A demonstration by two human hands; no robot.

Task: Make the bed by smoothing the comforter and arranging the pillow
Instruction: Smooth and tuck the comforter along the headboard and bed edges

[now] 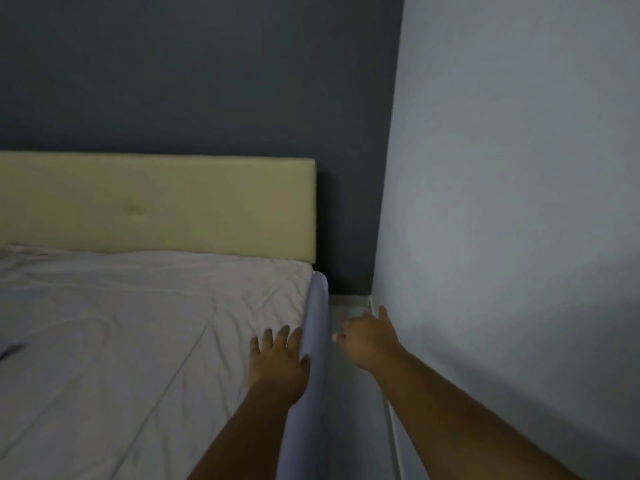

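Dim room with a cool blue-grey cast. Headboard [156, 202] throws a dark shadow to its right on the dark wall [207, 81], so the light comes from the left. Pale wall [502, 168] is brightest at mid-height and shaded toward the lower right corner. Comforter [138, 323] is evenly lit, its creases marked only by soft, low-contrast shading. Whole frame soft, fine detail smeared. Left hand [277, 362] and right hand [370, 341] slightly blurred at their outlines. Wide-angle bend: room corner leans, headboard's top edge bows.
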